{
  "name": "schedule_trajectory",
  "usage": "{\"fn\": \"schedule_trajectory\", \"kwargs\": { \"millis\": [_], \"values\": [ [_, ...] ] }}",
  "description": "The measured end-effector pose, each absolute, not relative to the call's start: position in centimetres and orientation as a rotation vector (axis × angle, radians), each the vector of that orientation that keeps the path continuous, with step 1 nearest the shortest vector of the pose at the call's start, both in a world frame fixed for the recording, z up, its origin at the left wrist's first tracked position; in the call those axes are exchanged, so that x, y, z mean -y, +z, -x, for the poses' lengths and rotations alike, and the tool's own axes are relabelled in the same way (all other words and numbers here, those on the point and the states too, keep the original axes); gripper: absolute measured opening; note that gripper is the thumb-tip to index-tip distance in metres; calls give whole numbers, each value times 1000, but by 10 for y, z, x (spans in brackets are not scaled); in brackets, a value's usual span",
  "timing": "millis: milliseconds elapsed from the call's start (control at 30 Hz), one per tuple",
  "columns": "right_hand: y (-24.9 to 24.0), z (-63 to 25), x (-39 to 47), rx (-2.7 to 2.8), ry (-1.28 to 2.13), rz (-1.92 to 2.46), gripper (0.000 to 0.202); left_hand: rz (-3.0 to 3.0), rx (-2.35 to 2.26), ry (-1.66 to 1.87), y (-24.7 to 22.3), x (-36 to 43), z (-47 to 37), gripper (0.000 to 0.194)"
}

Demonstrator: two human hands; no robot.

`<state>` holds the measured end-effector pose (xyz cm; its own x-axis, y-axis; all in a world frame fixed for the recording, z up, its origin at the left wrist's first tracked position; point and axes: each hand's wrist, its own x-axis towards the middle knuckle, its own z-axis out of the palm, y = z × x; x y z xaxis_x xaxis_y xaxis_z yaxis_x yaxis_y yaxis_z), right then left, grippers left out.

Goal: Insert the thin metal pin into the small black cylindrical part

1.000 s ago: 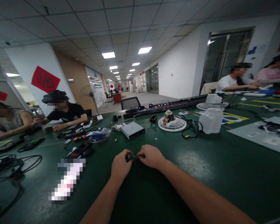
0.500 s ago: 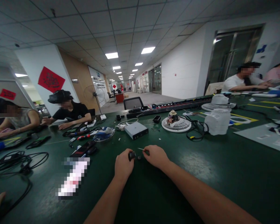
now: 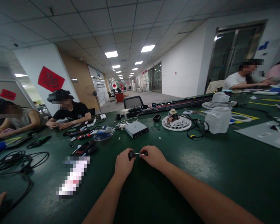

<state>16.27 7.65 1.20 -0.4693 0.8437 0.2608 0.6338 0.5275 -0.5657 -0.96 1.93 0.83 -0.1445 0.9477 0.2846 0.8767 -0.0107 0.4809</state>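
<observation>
My left hand (image 3: 124,163) is closed around a small black part (image 3: 131,154), most of it hidden by my fingers. Between the fingertips of my right hand (image 3: 153,157) is a thin metal rod (image 3: 138,153), pointing left. The rod's left end meets the black part or lies right in front of it; which of the two I cannot tell. Something dark shows at the rod's right end, by my fingertips. Both hands are low over the green table (image 3: 140,193).
Ahead lies a grey disc drive (image 3: 136,129), with a white fan grille (image 3: 176,123) to its right. Black cables (image 3: 16,158) and a phone-like dark device (image 3: 82,149) are on the left. A white housing (image 3: 217,119) stands at right. Other people sit around the table.
The rod in my right hand has come level and moved left to the black part. The small dark piece seen between my hands before no longer shows there.
</observation>
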Motion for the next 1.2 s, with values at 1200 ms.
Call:
{"fn": "schedule_trajectory", "kwargs": {
  "millis": [1200],
  "values": [
    [20, -164, -66, 2240, 584, 1085, 35, -2073, -2097, 1020, 13, -15, -2, 19]
  ]
}}
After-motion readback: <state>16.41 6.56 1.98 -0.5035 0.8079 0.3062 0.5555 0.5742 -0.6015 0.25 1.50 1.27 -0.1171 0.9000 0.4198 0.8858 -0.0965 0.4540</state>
